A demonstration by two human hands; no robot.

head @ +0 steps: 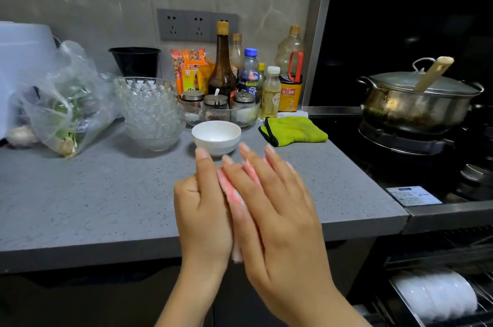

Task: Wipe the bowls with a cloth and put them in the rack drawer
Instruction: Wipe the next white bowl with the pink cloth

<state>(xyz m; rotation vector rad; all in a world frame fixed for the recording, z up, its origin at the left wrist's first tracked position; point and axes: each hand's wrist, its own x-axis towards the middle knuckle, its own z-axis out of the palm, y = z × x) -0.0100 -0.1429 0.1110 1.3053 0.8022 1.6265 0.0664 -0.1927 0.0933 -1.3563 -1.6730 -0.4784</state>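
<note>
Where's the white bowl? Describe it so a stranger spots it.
Start at the grey countertop left of the stove. Before the glass dish of spice jars stands the white bowl. Unlike the stacked cut-glass bowls left of it, it is opaque and alone.

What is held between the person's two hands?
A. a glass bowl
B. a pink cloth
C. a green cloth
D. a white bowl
B: the pink cloth shows between the left hand and the right hand, while the white bowl stands on the counter beyond them and the green cloth lies further right.
</note>
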